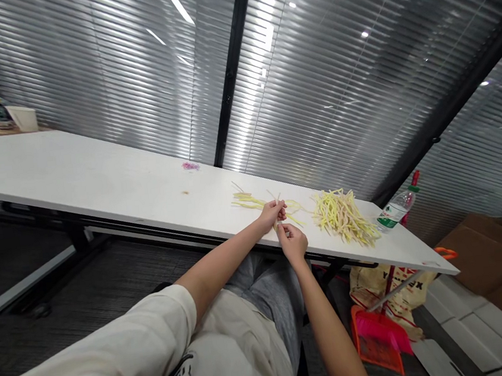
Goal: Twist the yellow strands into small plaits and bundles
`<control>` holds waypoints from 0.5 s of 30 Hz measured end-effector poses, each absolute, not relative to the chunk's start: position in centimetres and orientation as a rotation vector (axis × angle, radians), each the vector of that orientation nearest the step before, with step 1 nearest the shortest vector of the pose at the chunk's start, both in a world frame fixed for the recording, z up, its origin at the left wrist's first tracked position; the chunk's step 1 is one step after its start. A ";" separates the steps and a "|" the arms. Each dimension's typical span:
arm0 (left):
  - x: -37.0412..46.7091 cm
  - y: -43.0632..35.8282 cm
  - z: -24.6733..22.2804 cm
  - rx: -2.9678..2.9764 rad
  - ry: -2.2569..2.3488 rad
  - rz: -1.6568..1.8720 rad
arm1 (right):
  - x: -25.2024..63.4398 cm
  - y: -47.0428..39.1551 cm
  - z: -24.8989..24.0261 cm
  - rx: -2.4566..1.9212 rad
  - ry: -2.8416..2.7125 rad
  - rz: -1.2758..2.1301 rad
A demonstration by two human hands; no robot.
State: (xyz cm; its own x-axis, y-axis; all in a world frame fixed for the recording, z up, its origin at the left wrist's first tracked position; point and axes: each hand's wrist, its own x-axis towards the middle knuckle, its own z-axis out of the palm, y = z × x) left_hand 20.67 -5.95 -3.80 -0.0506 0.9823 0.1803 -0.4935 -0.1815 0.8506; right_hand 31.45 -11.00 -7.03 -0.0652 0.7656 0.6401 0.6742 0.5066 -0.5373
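My left hand [273,213] is closed in a pinch over the table's front edge, fingers curled. Just below and to its right, my right hand [293,242] pinches too, thumb and forefinger pressed together. A pale thin strip, probably a pipe cleaner [276,226], shows between the two hands; its exact hold is partly hidden by the fingers. Several yellow and pale strips [247,200] lie loose behind and beside my left hand. To the right of my hands a big heap of similar yellow and cream strips [342,215] lies on the white table [111,185].
A plastic bottle with a green label [392,214] stands at the table's right end. Pink bits [190,166] lie near the back edge. A white cup [23,118] stands far left. Below right are a red dustpan [380,336], a printed bag [408,294] and cardboard boxes [491,252].
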 end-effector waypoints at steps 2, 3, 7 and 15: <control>20.6 -5.9 -3.8 0.935 0.721 1.541 | 31.5 -11.0 -7.1 -1.208 -1.783 0.121; 20.6 -5.9 -3.8 0.930 0.721 1.541 | 31.5 -11.0 -7.1 -1.207 -1.783 0.122; 20.7 -6.0 -3.8 0.927 0.715 1.550 | 31.5 -11.0 -7.1 -1.221 -1.779 0.132; 20.6 -5.9 -4.0 0.914 0.696 1.548 | 31.5 -11.0 -6.9 -1.227 -1.778 0.157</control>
State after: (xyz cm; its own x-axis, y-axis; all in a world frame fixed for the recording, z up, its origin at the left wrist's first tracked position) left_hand 20.62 -5.88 -3.95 -0.0462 0.9834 0.1755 -0.5218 -0.1736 0.8352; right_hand 31.47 -10.99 -6.86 -0.0600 0.7860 0.6153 0.6657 0.4909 -0.5621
